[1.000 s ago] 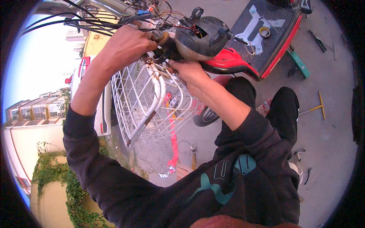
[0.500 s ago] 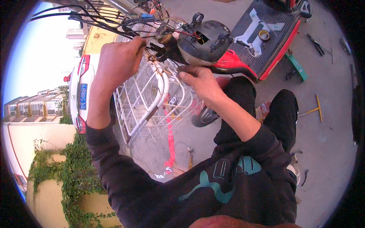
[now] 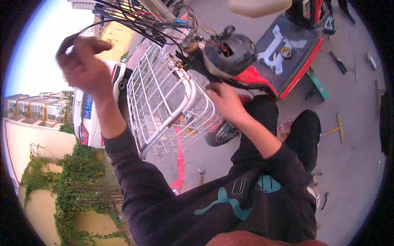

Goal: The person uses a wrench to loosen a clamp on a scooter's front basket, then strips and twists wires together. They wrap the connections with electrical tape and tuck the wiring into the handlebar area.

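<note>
My left hand (image 3: 87,67) is raised at the left, apart from the basket, its fingers bent and smeared by motion. A thin black cable (image 3: 107,21) arcs toward its fingertips; whether they grip it is unclear. My right hand (image 3: 225,101) is closed just below a dark round headlight housing (image 3: 230,55), beside the rim of a white wire basket (image 3: 180,111). What its fingertips pinch, if anything, is hidden. Loose wires come out of the housing's opening. More black cables (image 3: 141,25) and a blue connector (image 3: 180,20) spread above the basket.
A red scooter's footboard (image 3: 283,49) carries a pale bracket-like part (image 3: 273,51) and a roll of tape (image 3: 286,52). On the ground lie pliers (image 3: 339,63), a yellow T-handle tool (image 3: 340,128) and a green box-like piece (image 3: 318,86). A white car (image 3: 95,123) stands beyond the basket.
My left hand has swung up and left, away from the handlebar wiring. My right hand stays low by the housing, which sits slightly lower and further right in view.
</note>
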